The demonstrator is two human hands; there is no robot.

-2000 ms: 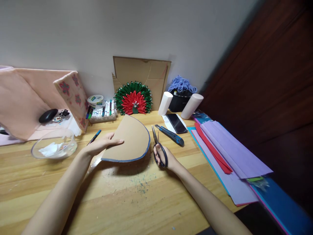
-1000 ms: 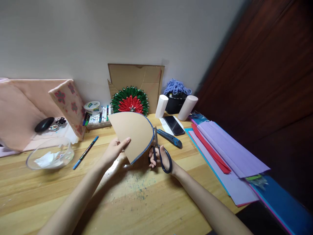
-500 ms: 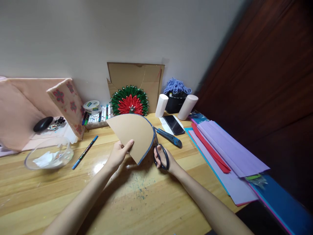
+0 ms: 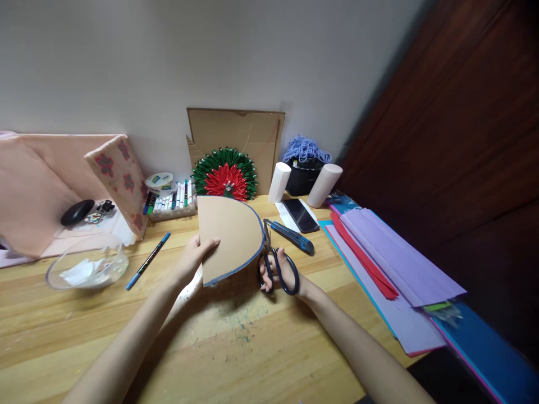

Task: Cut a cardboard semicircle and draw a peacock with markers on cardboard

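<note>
Gripping cardboard semicircle in left hand, scissors in right hand, beside utility knife, before peacock ornament; right of bowl holding white scraps, box holding markers.

Over the last half second the cardboard half-disc has turned, its straight edge swinging from a slant to run almost straight from far to near, its near corner now farther left; the left hand gripping it has shifted left too; in the right hand, the handles of the scissors have spread apart.
</note>
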